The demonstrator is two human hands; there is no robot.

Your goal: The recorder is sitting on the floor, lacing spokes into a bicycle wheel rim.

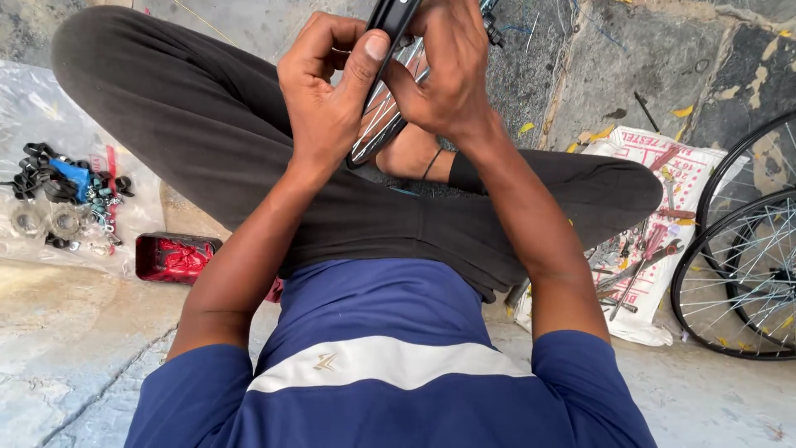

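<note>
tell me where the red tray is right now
In the head view the red tray sits on the ground at the person's left, beside the left forearm, just right of the clear plastic sheet holding small parts.

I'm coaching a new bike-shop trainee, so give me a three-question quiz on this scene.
1. True or false: both the left hand and the right hand grip the black wheel rim.
2. Where does the red tray lie? A) by the person's left knee B) on the white sack C) under the spoked wheels
3. What lies spread on the white sack at the person's right?

Key
1. True.
2. A.
3. Hand tools, beside two spoked wheels standing at the frame's edge.
</note>
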